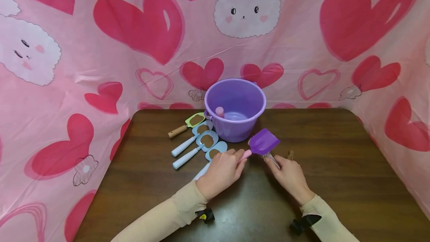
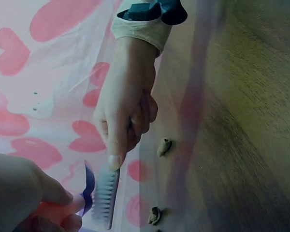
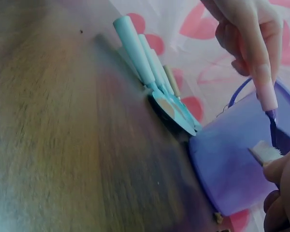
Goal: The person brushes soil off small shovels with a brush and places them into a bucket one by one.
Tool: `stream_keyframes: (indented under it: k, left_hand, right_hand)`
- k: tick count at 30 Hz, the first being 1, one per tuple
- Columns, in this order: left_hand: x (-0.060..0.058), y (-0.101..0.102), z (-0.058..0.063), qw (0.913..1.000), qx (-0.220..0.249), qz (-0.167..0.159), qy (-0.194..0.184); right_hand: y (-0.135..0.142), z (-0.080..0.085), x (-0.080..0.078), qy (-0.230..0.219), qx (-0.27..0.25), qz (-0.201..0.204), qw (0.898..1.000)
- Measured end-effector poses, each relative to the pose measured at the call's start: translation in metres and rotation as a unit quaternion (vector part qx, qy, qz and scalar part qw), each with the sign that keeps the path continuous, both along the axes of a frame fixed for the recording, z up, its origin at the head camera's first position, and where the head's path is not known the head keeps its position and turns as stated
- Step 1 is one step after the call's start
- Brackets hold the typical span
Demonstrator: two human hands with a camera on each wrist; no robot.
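In the head view my left hand [image 1: 221,171] grips the pink handle of a small purple shovel [image 1: 264,141], its blade in front of the bucket. My right hand [image 1: 290,176] holds a scrub brush [image 1: 273,160] just beneath that blade. White bristles of the brush [image 2: 105,198] face the shovel in the left wrist view. In the right wrist view the bristles [image 3: 267,152] are close to the blade's edge; I cannot tell whether they touch. Behind both hands stands a purple bucket [image 1: 235,125] with a pink handle end [image 1: 220,112] inside.
Left of the bucket lie several light blue shovels [image 1: 186,158] with brown patches on their heads, and a green one with a wooden handle [image 1: 178,131]. Small brown lumps [image 2: 164,146] sit on the table [image 1: 342,182] near my right hand. Heart-printed cloth [image 1: 295,40] surrounds the table.
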State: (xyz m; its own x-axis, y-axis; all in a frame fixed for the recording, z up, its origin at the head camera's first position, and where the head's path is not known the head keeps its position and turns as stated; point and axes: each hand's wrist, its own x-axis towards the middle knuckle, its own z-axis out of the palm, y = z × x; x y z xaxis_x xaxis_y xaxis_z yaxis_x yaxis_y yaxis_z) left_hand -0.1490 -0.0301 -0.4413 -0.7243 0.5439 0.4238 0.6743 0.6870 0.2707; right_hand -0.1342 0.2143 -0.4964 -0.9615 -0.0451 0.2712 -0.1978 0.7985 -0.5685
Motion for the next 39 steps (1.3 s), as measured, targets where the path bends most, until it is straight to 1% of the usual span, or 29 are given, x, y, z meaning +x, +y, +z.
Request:
stream_keyframes:
  k: [2, 4, 7, 11, 13, 16, 18, 20, 22, 26, 30, 35, 39]
  left_hand:
    - [0.000, 0.001, -0.001, 1.0000, 0.000, 0.004, 0.004]
    - [0.000, 0.001, -0.001, 1.0000, 0.000, 0.006, 0.006]
    - [-0.001, 0.002, -0.003, 1.0000, 0.003, 0.006, 0.003]
    - [-0.003, 0.002, -0.004, 1.0000, 0.007, 0.004, -0.001]
    - [-0.003, 0.002, -0.005, 0.9999, 0.009, 0.002, -0.005]
    - [-0.002, 0.001, -0.007, 1.0000, 0.006, 0.005, -0.005]
    - [-0.001, 0.001, -0.008, 1.0000, 0.003, 0.008, -0.004]
    - [0.000, 0.001, -0.009, 1.0000, 0.001, 0.009, -0.001]
    - [0.001, 0.001, -0.010, 1.0000, 0.001, 0.009, 0.000]
    - [0.001, 0.001, -0.011, 1.0000, 0.004, 0.001, 0.006]
    - [0.002, 0.002, -0.011, 0.9999, 0.004, -0.005, 0.012]
    - [0.002, 0.004, -0.010, 0.9999, 0.013, 0.002, 0.008]
    - [0.001, 0.005, -0.009, 0.9997, 0.020, 0.011, 0.000]
  right_hand:
    - [-0.003, 0.002, 0.000, -0.008, 0.000, 0.009, 1.000]
    - [-0.004, 0.003, 0.000, -0.026, -0.003, 0.015, 1.000]
    - [-0.004, 0.005, -0.001, -0.059, -0.005, 0.025, 0.998]
    - [-0.002, 0.005, -0.003, -0.081, -0.007, 0.047, 0.996]
    - [-0.002, 0.005, -0.004, -0.093, -0.017, 0.057, 0.994]
    - [-0.001, 0.006, -0.005, -0.125, -0.033, 0.064, 0.990]
    - [0.000, 0.006, -0.005, -0.144, -0.041, 0.065, 0.987]
    - [0.002, 0.008, -0.006, -0.154, -0.046, 0.059, 0.985]
    - [0.007, 0.010, -0.008, -0.159, -0.051, 0.051, 0.985]
    - [0.019, 0.015, -0.013, -0.167, -0.058, 0.021, 0.984]
    - [0.025, 0.015, -0.016, -0.174, -0.068, 0.004, 0.982]
    - [0.020, 0.010, -0.014, -0.186, -0.080, 0.011, 0.979]
    - [0.011, 0.007, -0.010, -0.193, -0.081, 0.035, 0.977]
